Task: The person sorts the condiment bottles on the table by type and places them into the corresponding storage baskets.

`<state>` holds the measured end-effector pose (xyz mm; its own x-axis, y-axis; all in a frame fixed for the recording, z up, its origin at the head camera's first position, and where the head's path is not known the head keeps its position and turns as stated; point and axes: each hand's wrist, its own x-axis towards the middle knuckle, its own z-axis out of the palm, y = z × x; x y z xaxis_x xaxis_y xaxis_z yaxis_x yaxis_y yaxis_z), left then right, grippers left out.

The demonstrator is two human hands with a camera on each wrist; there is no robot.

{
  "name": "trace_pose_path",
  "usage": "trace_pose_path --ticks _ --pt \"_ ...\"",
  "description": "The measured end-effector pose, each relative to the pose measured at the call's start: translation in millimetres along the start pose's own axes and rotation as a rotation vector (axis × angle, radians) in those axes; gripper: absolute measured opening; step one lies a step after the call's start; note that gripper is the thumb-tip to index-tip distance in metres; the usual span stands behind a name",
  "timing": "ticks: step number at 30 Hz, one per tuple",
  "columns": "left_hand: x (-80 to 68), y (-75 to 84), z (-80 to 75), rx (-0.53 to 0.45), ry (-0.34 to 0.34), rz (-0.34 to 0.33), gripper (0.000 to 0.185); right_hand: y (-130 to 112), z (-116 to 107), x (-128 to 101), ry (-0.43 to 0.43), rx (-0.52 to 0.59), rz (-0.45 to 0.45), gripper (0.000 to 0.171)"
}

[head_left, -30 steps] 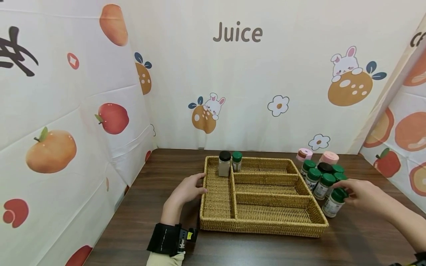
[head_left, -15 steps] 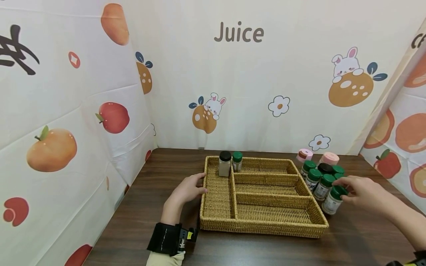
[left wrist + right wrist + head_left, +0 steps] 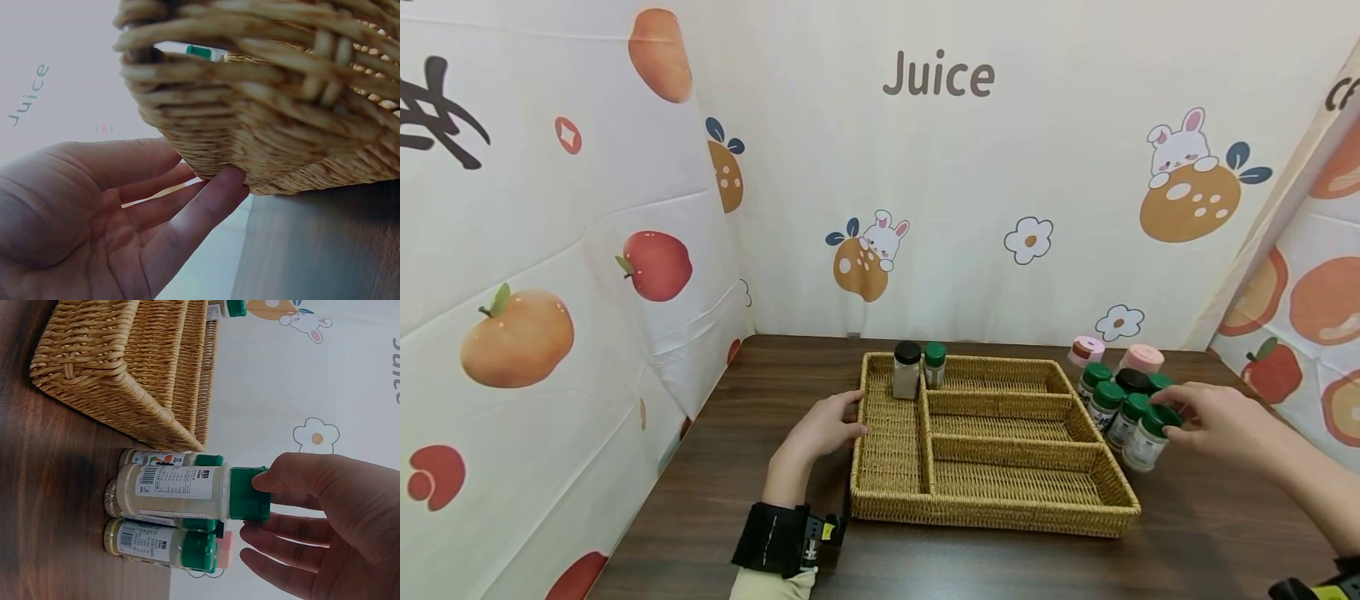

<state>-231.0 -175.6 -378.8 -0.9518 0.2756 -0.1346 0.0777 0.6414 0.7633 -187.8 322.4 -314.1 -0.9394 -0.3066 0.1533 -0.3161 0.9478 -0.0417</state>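
Pinching the ribbed green cap point(image 3: 240, 499) of a clear, white-labelled spice jar point(image 3: 175, 490), the person's right hand point(image 3: 1221, 423) holds it slightly tilted at the right of the frame; whether its base touches the counter, I can't tell. It sits just beyond the right edge of a tan woven rectangular basket point(image 3: 1000, 510), beside a cluster of green-capped jars point(image 3: 1105, 402). The left hand point(image 3: 823, 427), fingers loosely spread, rests its fingertips against the basket's left side. Toward the basket's upper left stand a black-capped, square-sided jar point(image 3: 906, 379) and a smaller green-capped jar point(image 3: 935, 372), in neighbouring compartments. Dark wood-grain counter point(image 3: 790, 367) lies beneath.
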Motion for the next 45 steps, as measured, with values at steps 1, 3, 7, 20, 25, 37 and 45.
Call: trace_pose_path --ticks 1,3,7,20,25,37,45 --pt "0.1 -0.1 0.2 -0.004 0.000 -0.002 0.061 -1 -1 1 0.001 0.003 0.000 0.035" --pt "0.2 -0.3 0.2 -0.006 0.000 -0.001 0.060 -2 -3 2 0.003 0.010 0.000 0.035" --pt "0.9 -0.4 0.2 -0.007 -0.002 -0.004 0.060 -5 -6 6 0.018 0.007 -0.001 0.033" --pt "-0.5 -0.2 0.2 -0.012 0.004 -0.008 0.060 -14 -17 17 0.027 0.006 -0.013 0.034" --pt "-0.4 0.0 0.5 -0.016 0.005 -0.003 0.060 -18 -20 21 0.023 0.001 -0.018 0.036" --pt "-0.7 1.1 0.3 -0.016 -0.004 0.014 0.060 -29 -22 29 0.052 -0.010 -0.046 0.034" --pt "0.0 1.3 0.6 -0.020 -0.005 0.012 0.061 -35 -29 36 0.036 -0.001 -0.044 0.032"
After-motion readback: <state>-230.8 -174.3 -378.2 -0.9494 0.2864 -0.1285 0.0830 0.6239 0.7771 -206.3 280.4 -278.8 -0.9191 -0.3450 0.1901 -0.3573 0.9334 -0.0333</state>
